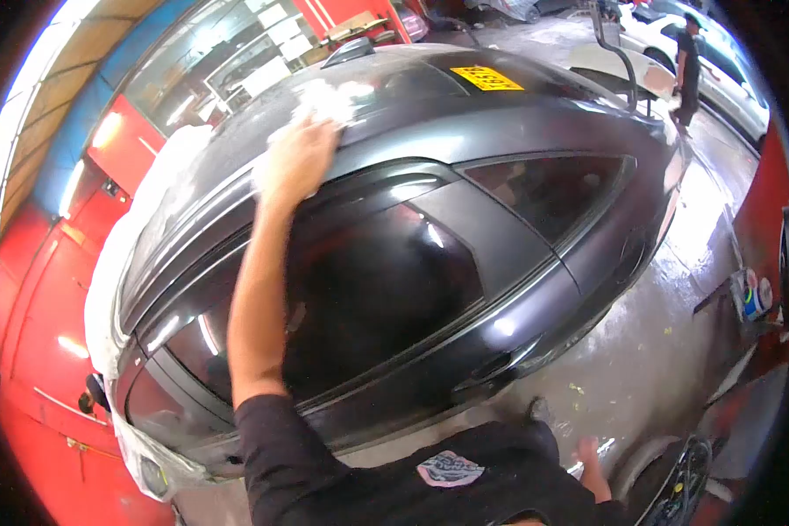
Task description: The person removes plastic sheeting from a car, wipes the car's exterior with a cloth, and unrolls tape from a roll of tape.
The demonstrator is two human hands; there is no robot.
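My left hand (305, 158) reaches across to the roof edge of a dark car (394, 131), above its side windows. A white cloth (261, 172) shows along the left side of this hand, pressed against the roof. The fingers are partly smeared by motion. Low on the right, beside my body, my right hand (590, 456) hangs apart from the car. It is blurred, so its fingers are not clear. A yellow plate with dark characters (487, 79) lies on the rear of the roof.
White sheeting (140, 237) covers the car's front end. Red walls (39, 298) stand on the left. A person in dark clothes (688, 70) is by a white car (728, 79) at the far right. A container (750, 294) and a black coiled hose (688, 482) are at right.
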